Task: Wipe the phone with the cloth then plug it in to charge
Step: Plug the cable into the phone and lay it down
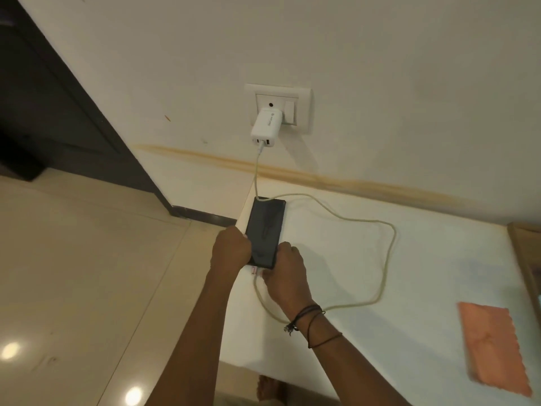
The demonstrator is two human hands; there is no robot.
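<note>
A black phone (265, 230) lies screen up at the left edge of the white table (409, 259). My left hand (231, 249) grips the phone's left side near its lower end. My right hand (285, 268) holds the lower right corner, with the cable's plug end at its fingers by the phone's bottom edge. The pale charging cable (386, 250) loops across the table from a white charger (265, 127) plugged into the wall socket (278, 108). A folded orange cloth (494, 347) lies flat at the right, apart from both hands.
The table's left edge drops to a glossy beige floor (87, 273). A dark door frame (58, 98) stands at the upper left. A wooden frame edge (527, 259) sits at the far right of the table. A bare foot (272, 391) shows below the table front.
</note>
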